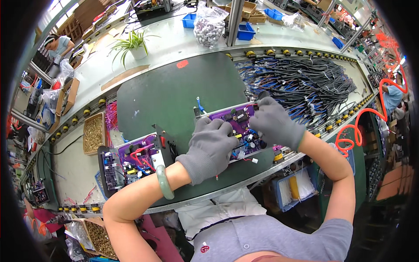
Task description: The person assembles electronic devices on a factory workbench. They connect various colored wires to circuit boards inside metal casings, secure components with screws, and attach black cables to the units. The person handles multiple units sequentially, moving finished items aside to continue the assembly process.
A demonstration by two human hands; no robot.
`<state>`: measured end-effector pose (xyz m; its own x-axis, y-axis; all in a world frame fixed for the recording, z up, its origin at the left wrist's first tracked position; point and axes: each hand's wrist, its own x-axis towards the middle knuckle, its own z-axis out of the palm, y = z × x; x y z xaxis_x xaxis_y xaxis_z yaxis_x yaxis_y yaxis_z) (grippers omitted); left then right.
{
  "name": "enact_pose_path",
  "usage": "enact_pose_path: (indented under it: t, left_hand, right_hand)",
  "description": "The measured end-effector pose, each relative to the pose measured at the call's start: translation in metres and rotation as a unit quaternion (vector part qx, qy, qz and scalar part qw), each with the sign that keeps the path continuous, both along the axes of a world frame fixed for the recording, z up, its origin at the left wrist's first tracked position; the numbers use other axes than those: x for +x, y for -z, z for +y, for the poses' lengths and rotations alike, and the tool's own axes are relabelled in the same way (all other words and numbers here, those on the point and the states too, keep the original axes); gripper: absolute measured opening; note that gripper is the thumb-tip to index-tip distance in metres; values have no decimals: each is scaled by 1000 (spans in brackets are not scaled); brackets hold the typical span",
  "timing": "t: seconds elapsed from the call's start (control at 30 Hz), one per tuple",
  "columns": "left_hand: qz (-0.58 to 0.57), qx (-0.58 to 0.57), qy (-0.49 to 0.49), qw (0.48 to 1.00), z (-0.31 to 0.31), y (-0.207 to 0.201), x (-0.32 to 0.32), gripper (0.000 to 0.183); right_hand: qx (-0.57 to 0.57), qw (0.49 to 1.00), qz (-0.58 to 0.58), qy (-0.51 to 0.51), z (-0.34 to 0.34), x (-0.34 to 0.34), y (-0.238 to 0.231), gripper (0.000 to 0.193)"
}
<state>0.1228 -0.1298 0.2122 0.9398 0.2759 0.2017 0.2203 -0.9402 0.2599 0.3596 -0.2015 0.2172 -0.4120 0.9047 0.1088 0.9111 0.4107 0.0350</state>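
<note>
A metal-edged unit with a purple circuit board (pixel 244 120) lies on the dark green work surface in front of me. My left hand (pixel 211 146), in a grey glove, grips the unit's left side, its fingers bent over the board. My right hand (pixel 276 121), gloved too, is closed at the unit's far right corner. A dark rounded piece (pixel 263 94) shows just above its fingers; what the fingertips hold is hidden. From the unit's far left corner sticks a blue wire with a ring terminal (pixel 200 105). A second purple-board unit (pixel 137 155) sits left of my left forearm.
Black cables (pixel 301 83) with blue and brown ends lie in a heap at the right. A tray of small brass-coloured parts (pixel 94 133) stands left. Behind are a potted plant (pixel 138 51) and a bag of white parts (pixel 209 28). A coiled orange hose (pixel 360 126) hangs right.
</note>
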Motion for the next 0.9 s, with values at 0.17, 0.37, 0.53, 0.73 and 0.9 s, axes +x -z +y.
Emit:
enact_pose_path:
  t: [0.17, 0.37, 0.53, 0.73, 0.9]
  left_hand:
    - [-4, 1, 13, 1000, 2, 0, 0, 23]
    - [-81, 42, -10, 996, -13, -4, -11, 26]
    - [-123, -68, -32, 990, -79, -13, -43, 37]
    - [-105, -768, -166, 610, -114, 62, -21, 45]
    - [-243, -856, -130, 437, -109, 76, 1, 38]
  right_hand:
    - [-31, 999, -20, 26, 1, 3, 9, 8]
    - [131, 972, 191, -20, -19, -4, -17, 32]
    - [163, 985, 58, -14, -65, -29, 5, 29]
    - [58, 977, 205, -15, -100, -55, 28, 27]
    - [-25, 958, 280, -65, -111, -60, 32, 20]
